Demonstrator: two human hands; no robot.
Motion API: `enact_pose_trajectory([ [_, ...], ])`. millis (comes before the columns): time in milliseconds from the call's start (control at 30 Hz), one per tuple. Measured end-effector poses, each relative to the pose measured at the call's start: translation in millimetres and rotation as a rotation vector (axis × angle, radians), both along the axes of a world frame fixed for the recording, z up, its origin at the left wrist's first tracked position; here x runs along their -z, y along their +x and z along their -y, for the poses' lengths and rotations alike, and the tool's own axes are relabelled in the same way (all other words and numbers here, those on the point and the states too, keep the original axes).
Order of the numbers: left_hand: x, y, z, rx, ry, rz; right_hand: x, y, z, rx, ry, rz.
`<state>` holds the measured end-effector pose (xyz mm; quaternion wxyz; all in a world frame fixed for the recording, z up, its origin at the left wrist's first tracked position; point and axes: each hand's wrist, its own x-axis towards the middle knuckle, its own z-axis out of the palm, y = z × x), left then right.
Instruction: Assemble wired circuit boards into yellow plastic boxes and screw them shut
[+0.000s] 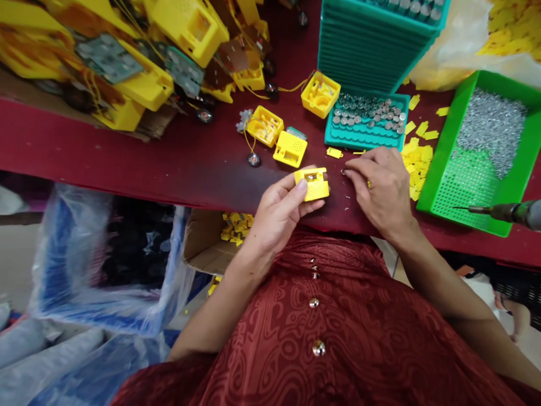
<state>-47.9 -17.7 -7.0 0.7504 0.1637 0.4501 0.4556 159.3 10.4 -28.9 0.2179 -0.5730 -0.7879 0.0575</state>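
Note:
My left hand (pixel 279 206) holds a small yellow plastic case (pixel 318 190), thumb on top, with an open compartment facing up. Between the thumb and forefinger of my right hand (pixel 384 189) is a small round button cell (pixel 344 171), held just right of the case and apart from it. Behind my right hand lies a teal ridged tray (pixel 359 140) with rows of silvery button cells (pixel 349 120). Loose yellow battery covers (pixel 416 166) are heaped beside my right hand, and one yellow cover (pixel 334 153) lies alone before the tray.
Open yellow cases (pixel 265 126) with wires lie behind my left hand. More yellow cases (pixel 186 28) pile up at the back left. Stacked teal trays (pixel 372 53) stand behind. A green basket (pixel 435 194) of small screws is at right, with a power screwdriver (pixel 507 212) over it.

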Motion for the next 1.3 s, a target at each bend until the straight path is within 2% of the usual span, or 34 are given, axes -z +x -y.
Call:
enact_pose_trajectory([
  [200,2.8,-1,0,0.019,0.012,-0.034,5,8,-1,0.018,-0.017,-0.035],
  [367,4.2,-1,0,0.030,0.024,-0.048,-5,12,-3,-0.006,-0.030,-0.192],
  [500,3.5,-1,-1,0.017,0.027,-0.020,-6,6,-1,-0.071,-0.035,-0.116],
  [733,2.4,0,1,0.036,0.040,-0.034,7,1,-5,0.008,-0.142,0.032],
  [800,3.9,1,1,0.032,0.050,-0.017,0,0,-6,-0.015,-0.131,-0.027],
  [867,6.4,2,2,0.032,0.059,-0.015,-12,-4,-4,-0.020,-0.145,-0.186],
  [967,11.8,2,3,0.053,0.081,-0.048,-34,-16,1,-0.022,-0.287,-0.484],
  [1067,17.6,4,5,0.086,0.138,-0.077,-47,-31,5,-0.038,-0.420,-0.646],
  [1167,21.6,5,8,0.089,0.211,-0.119,-49,-41,6,-0.017,-0.463,-0.641],
  [1300,20.5,4,14,0.084,0.306,-0.270,-47,-45,4,0.004,-0.433,-0.491],
])
